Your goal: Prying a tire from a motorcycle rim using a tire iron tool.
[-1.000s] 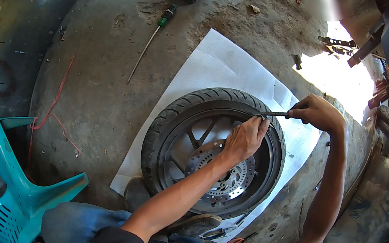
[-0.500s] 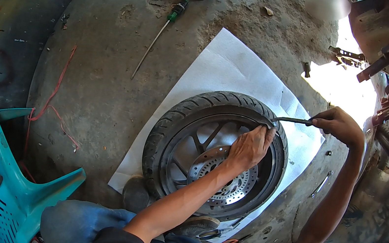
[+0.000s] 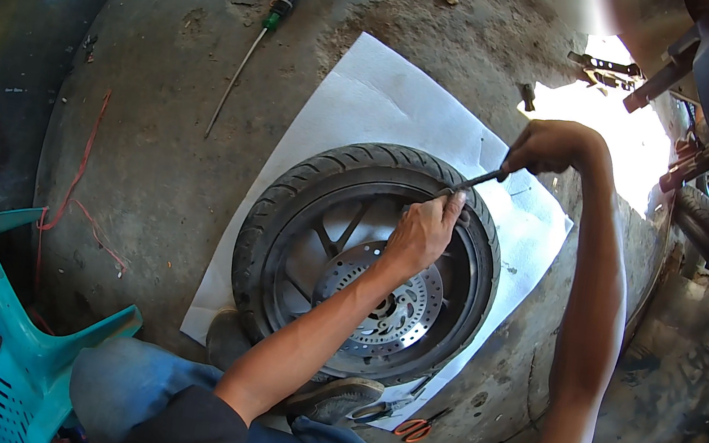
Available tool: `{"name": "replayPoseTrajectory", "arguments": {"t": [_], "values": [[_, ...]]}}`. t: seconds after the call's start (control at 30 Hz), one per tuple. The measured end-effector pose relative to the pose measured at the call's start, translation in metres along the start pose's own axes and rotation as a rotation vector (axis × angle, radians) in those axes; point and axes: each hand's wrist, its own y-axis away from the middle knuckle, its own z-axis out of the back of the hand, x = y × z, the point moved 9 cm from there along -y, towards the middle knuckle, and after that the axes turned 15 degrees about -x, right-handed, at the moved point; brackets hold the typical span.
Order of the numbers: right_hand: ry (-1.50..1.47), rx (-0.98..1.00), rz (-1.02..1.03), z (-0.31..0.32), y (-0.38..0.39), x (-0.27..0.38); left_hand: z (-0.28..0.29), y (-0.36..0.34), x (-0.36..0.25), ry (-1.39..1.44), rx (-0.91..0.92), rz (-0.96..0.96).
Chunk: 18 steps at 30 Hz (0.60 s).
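Head view looks down on a motorcycle wheel (image 3: 367, 260) lying flat on a sheet of white paper (image 3: 371, 106) spread over the concrete floor (image 3: 155, 157), just in front of the person's knees. The right hand (image 3: 551, 148) is clenched round the handle of a thin metal tool (image 3: 476, 181), whose tip goes in at the far edge of the wheel, where the tyre (image 3: 285, 203) meets the rim. The left hand (image 3: 421, 231) presses down on that same far edge, fingers curled over it right beside the tool's tip; it steadies rather than grips.

Judging by this, the step in hand is prying or working at the tyre's bead at the far side. The next move likely calls for a firm lever on the tool while the left hand holds the wheel down, keeping its fingers clear of the tip.

A long screwdriver (image 3: 246, 61) lies well apart on the far left, a teal plastic panel (image 3: 12, 337) at the near left, and orange-handled pliers (image 3: 412, 427) just near the wheel.
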Motion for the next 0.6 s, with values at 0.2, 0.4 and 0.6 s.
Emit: {"name": "replayPoseTrajectory", "arguments": {"t": [0.2,0.4,0.6], "values": [[-0.008,0.033,-0.013,-0.015,-0.009,-0.002,-0.007,-0.003,0.011,0.069,-0.007,0.063],[-0.086,-0.166,-0.002,-0.034,0.024,-0.004,0.007,-0.004,0.004,-0.002,-0.009,0.062],[-0.228,0.064,-0.143,-0.044,-0.006,-0.027,-0.001,-0.008,0.008,0.261,-0.063,0.01]]}}
